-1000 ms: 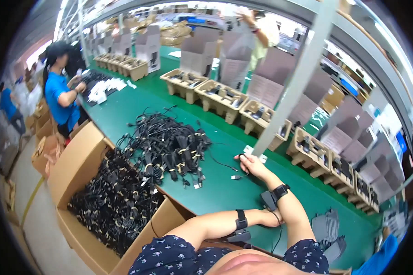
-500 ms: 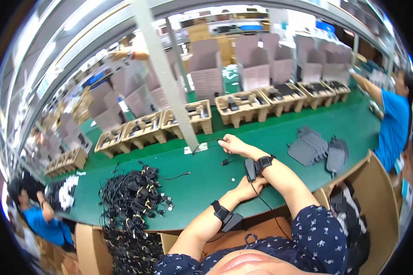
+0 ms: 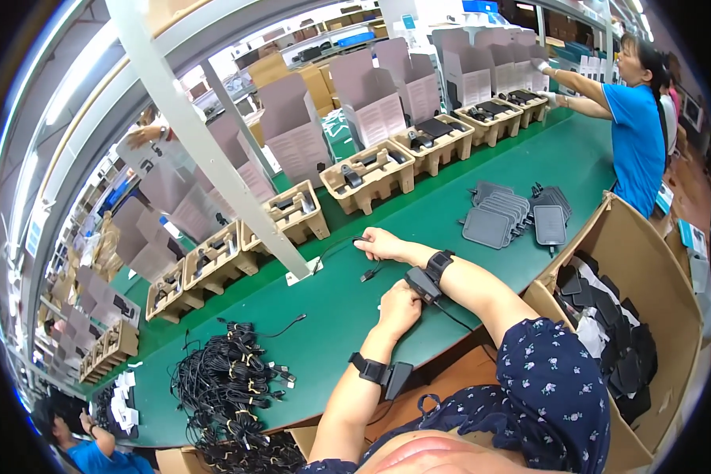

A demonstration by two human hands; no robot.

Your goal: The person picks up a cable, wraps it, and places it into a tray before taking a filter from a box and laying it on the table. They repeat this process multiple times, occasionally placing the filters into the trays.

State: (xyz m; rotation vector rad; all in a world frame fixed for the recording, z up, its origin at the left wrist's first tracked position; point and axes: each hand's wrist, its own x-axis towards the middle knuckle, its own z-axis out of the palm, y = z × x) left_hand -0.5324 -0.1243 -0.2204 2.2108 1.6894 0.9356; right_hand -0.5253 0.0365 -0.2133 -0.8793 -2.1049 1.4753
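Above the green table, my right hand is closed in a pinch on a thin black cable. One stretch of the cable runs left toward the metal post; a black plug hangs below the hand. My left hand lies close beneath my right wrist, its fingers curled and their tips hidden, so what they hold, if anything, does not show. Each wrist wears a black strap with a small box. To the left lies a big heap of bundled black cables, with a single cable end reaching out of it.
Brown moulded trays with black parts line the far side, with open printed boxes behind. Grey flat plates lie stacked on the right. A metal post rises ahead. A carton stands near right. Co-workers in blue are at both sides.
The view has turned, tilting the table. My left hand has drawn back out from under my right wrist and curled. My right hand keeps its pinch on the cable.
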